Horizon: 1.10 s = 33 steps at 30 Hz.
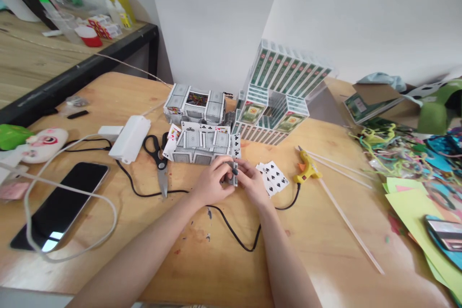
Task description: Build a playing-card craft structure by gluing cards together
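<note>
Pale wooden table (231, 269) against white walls (212, 14), shelf (32, 72) at left.

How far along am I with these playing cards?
Two card structures look mostly built: the rear one and the front one. Your left hand and right hand are holding a small card piece. Probably left: fixing that piece and maybe using the loose cards near the yellow glue gun. I can't tell how many more pieces you need.

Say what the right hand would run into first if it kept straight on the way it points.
The small card piece at the fingertips of the right hand; beyond it, probably the low playing-card structure, though depth is unclear.
</note>
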Available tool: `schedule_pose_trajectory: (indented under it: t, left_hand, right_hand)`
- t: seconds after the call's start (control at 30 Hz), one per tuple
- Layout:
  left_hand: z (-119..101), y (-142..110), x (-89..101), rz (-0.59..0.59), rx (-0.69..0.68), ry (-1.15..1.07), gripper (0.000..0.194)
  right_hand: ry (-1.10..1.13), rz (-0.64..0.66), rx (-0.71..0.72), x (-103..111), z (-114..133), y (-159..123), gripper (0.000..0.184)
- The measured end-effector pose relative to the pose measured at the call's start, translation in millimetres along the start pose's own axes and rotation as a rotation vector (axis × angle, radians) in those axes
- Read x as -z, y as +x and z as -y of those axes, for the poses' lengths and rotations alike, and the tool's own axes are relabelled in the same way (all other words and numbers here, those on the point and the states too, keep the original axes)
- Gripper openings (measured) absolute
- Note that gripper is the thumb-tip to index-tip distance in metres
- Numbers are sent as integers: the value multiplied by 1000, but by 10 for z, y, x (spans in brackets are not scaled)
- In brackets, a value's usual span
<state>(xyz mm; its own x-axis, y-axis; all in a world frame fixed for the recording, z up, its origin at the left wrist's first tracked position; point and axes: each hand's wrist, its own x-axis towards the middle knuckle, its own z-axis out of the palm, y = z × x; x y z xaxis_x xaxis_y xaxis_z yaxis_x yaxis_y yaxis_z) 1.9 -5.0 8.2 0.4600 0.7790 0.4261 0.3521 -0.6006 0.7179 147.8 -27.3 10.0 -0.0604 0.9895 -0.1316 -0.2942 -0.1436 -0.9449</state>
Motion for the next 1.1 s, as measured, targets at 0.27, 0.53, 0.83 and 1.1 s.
schedule_pose_trajectory:
  t: [0.27, 0.53, 0.83, 1.1]
  left_hand:
    - [5, -8, 2, 7, -4, -15, 13]
    - [39, -21, 8, 36, 42, -168, 24]
    - [30, -12, 33, -19, 47, -227, 62]
    - [105, 18, 22, -45, 381, -645, 32]
  right_hand:
    - [63, 21, -21, -18, -13, -11, 38]
    - [96, -22, -41, -6, -7, -4, 40]
    - [100, -65, 51, -34, 11, -16, 51]
    - [-179, -236, 331, -66, -50, -82, 65]
